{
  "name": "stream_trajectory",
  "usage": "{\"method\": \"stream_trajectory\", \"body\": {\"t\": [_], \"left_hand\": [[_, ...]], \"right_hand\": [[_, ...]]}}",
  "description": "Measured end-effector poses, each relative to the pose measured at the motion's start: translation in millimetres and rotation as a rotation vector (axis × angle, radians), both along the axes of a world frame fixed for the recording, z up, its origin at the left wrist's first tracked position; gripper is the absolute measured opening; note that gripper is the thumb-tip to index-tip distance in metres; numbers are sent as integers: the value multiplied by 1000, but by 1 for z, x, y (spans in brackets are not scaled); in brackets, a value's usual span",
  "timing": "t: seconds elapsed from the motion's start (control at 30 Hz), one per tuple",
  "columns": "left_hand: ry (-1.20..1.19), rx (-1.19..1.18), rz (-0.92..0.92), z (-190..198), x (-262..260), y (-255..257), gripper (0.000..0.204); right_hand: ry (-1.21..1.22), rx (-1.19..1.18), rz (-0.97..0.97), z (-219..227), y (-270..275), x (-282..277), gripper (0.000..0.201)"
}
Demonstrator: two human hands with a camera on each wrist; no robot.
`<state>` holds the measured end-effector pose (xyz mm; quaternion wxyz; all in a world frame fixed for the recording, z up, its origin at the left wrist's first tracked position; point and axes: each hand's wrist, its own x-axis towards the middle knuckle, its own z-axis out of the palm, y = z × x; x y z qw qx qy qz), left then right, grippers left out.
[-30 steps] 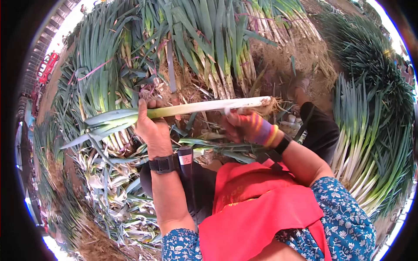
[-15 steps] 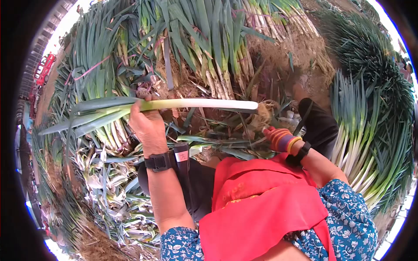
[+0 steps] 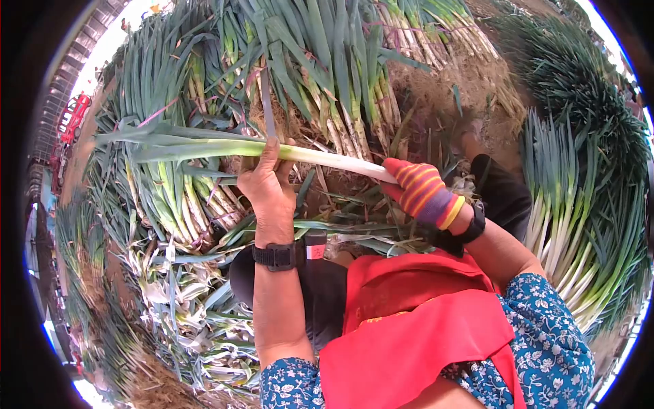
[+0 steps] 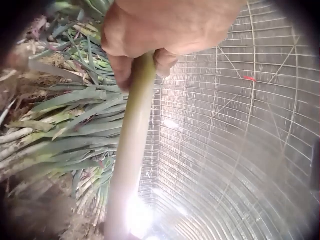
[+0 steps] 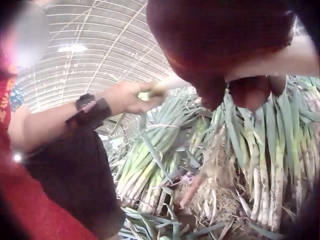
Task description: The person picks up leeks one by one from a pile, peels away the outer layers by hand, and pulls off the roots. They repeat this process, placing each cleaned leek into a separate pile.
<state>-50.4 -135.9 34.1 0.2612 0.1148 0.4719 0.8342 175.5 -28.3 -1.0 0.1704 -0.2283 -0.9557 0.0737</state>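
Observation:
A long green onion (image 3: 334, 161) lies almost level in front of the body, its dark leaves (image 3: 170, 144) to the left and its pale shank to the right. My bare left hand (image 3: 271, 187) grips it where green turns to white; in the left wrist view, thumb and fingers (image 4: 120, 70) close round the stalk. My right hand (image 3: 422, 194), in a striped glove, holds the white end, and its fingers hide the tip. In the right wrist view the pale stalk (image 5: 280, 62) passes through the dark, shadowed right hand.
Bundles of green onions (image 3: 347, 116) with dirty roots lie ahead, beside an upright flat metal strip (image 3: 266, 102). Cleaner onions (image 3: 555, 225) are heaped at the right. Peeled skins and leaf scraps (image 3: 184, 293) cover the ground at lower left.
Dirty outer skin and roots came off the onion's end, baring smooth white. The right hand then rose from below and took hold of that end; the left hand shifted right along the stalk.

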Motion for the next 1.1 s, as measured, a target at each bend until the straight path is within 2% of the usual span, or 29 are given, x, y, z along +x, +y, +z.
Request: {"method": "stream_trajectory", "body": {"t": [0.07, 0.1, 0.13, 0.2, 0.23, 0.27, 0.33, 0.4, 0.47, 0.5, 0.53, 0.6, 0.63, 0.67, 0.73, 0.9, 0.97, 1.07, 1.1], "left_hand": [[-30, -22, -69, 0, -4, -3, 16], [-98, -20, -184, 2, -5, -6, 22], [-166, -17, -300, 5, -4, -7, 27], [-152, -11, -304, 4, 0, -4, 26], [-129, -43, -272, 1, 0, -3, 25], [-105, -75, -237, 0, 0, -2, 24], [-103, -74, -242, 0, 5, 0, 24], [-99, -69, -247, 2, 5, 0, 23], [-106, -18, -303, 3, 0, -3, 19], [-107, -20, -305, 4, -1, -4, 19], [-77, 2, -336, 5, 0, -6, 17], [-52, 23, -377, 9, 4, -6, 15], [-20, 38, -387, 12, 7, -6, 15], [14, 53, -396, 13, 9, -6, 15], [19, 10, -386, 9, 9, -4, 15], [8, -59, -335, 3, 9, 2, 15], [33, 5, -389, 7, 7, 1, 15], [29, 104, -460, 7, 7, -1, 16], [-18, 144, -463, 7, 7, 0, 18]], "right_hand": [[41, -667, 54, -4, 6, 4, 43], [71, -846, 125, -3, 10, 5, 40], [71, -851, 118, 1, 11, 6, 40], [-62, -968, 96, 10, 9, 7, 42], [10, -850, 120, 4, 6, 5, 41], [10, -853, 117, 1, 3, 5, 41], [-1, -227, 78, 2, -5, -3, 41], [-20, -259, 57, 7, -5, -6, 37], [210, -380, 201, 5, 2, -7, 33], [242, -473, 295, 4, 7, -5, 31], [242, -474, 292, 8, 9, -3, 31], [166, -1527, 157, 20, 11, 5, 27], [179, -1650, 153, 21, 14, 8, 27], [179, -1652, 150, 18, 13, 9, 27], [253, -1902, 191, 7, 11, 10, 34], [256, -1825, 134, -2, 14, 10, 34], [283, -1759, 54, 4, 16, 11, 36], [420, -1725, 116, 5, 17, 15, 39], [418, -1737, 76, 9, 17, 17, 41]]}}
